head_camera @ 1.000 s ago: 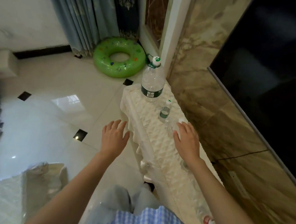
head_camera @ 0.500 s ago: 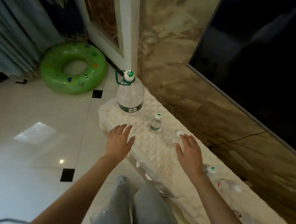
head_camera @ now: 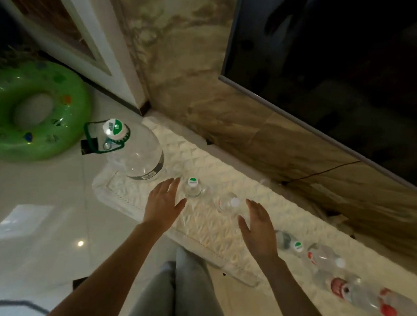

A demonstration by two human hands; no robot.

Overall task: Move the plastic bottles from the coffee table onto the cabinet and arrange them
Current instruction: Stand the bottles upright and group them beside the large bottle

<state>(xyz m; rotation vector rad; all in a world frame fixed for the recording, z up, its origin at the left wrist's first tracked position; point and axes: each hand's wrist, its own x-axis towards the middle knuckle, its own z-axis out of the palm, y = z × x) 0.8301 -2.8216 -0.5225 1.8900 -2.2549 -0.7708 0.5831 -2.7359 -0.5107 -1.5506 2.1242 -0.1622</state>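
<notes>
Cabinet cover (head_camera: 198,221): we see cream quilted cloth, matt and ridged.
Large bottle (head_camera: 138,153): we see clear glossy plastic.
Floor (head_camera: 38,207): we see polished, reflective tile.
Wall (head_camera: 184,69): we see smooth, marble-like stone.
Swim ring (head_camera: 64,128): we see shiny green plastic.

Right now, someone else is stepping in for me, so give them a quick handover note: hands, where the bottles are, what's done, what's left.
Left hand: open, empty, hovering beside the small green-capped bottle.
Right hand: open, empty, just right of the white-capped bottle.
On the cabinet: large water jug at the left end, then those two small bottles upright. Further right, a green-capped bottle and several red-labelled bottles look to be lying loosely in a line.
Done: bottles are on the cabinet; the coffee table is out of view, so I cannot confirm none remain there.
Left: probably tidy the bottles on the right.
</notes>
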